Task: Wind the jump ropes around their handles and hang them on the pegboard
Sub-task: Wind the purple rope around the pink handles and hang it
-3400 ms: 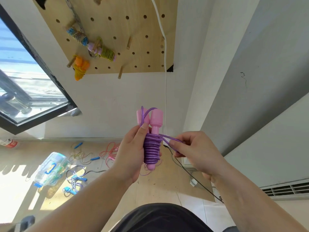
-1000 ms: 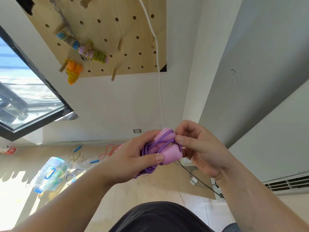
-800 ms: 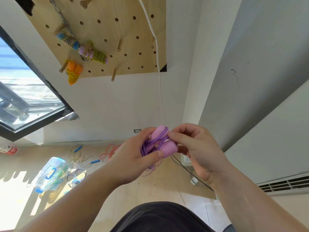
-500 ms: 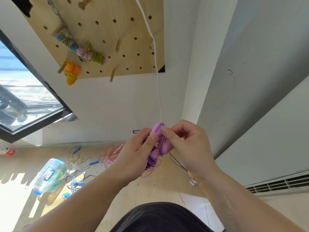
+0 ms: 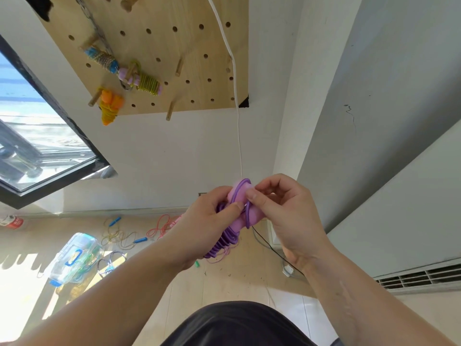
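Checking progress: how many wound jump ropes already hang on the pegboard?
3: a blue-handled bundle upper left, a pink-and-green bundle beside it, an orange bundle below. More may hang above the frame.

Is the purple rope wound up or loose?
Wound: purple rope coils round the pink handles; the right hand pinches a loop over their tops.

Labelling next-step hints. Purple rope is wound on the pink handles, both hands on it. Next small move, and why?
Probably seat the last loop: the right hand pinches a strand of the purple plastic rope across the pink handles, while the left hand grips the wound coils. Hanging on the wooden pegboard comes after.
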